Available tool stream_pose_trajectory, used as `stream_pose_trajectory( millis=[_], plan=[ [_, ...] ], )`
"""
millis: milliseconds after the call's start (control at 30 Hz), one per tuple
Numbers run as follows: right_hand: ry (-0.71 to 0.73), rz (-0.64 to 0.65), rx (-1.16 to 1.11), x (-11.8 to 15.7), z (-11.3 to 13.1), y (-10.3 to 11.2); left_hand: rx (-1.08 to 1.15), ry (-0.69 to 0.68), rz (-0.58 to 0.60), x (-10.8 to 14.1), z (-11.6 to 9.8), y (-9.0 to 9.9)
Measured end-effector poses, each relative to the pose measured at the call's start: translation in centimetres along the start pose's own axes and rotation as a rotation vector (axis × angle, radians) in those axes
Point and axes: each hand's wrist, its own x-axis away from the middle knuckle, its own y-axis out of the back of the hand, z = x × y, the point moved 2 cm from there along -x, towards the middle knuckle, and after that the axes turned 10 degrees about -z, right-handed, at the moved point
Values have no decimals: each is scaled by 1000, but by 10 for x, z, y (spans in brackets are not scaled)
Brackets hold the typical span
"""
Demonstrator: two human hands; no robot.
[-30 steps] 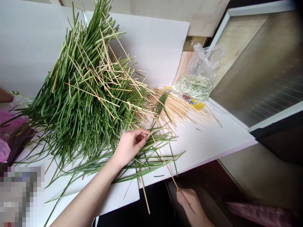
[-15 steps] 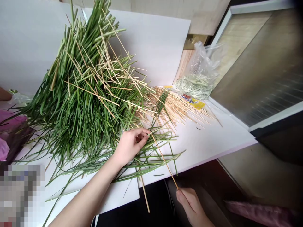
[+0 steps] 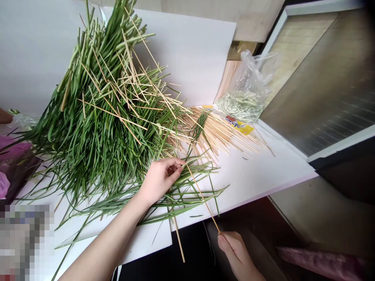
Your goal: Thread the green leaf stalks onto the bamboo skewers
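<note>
A long thin bamboo skewer [image 3: 202, 196] slants down from my left fingertips to my right hand [image 3: 236, 251]. My right thumb and fingers are closed around its lower end, just off the table's front edge. Over the table, my left hand [image 3: 160, 177] is in a pinch at the skewer's upper tip, on what looks like the pale end of a chive. The exact contact there is too small to make out. Loose chive leaves [image 3: 187, 201] lie spread beneath my left hand and wrist. Among them another bamboo skewer [image 3: 178, 240] sticks out past the table edge.
A tall heap of chives [image 3: 96, 144] with skewers strewn over it fills the left and centre. Behind my hands is a fan of bamboo skewers [image 3: 216, 132]. A clear plastic bag [image 3: 243, 101] with pale green shreds stands at the back right, beside a framed panel [image 3: 322, 78].
</note>
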Motion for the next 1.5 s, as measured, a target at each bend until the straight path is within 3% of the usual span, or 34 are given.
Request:
stream_pose_trajectory(
  millis=[433,633,1100,1300,1400,1500],
  plan=[
    [-36,-30,45,4,-4,0,-43,-37,-3,1,2,-2],
    [12,12,50,3,-6,-1,-44,-43,8,3,2,-2],
    [28,28,-58,1,-6,-1,120,-35,257,17,-11,-27],
    [56,32,-97,-2,-2,0,161,-137,422,21,-20,-30],
    [83,8,-102,-2,-3,0,56,-197,361,15,-18,-22],
    [89,-2,-113,-2,-4,-1,-227,-245,218,10,-10,-16]
  ],
)
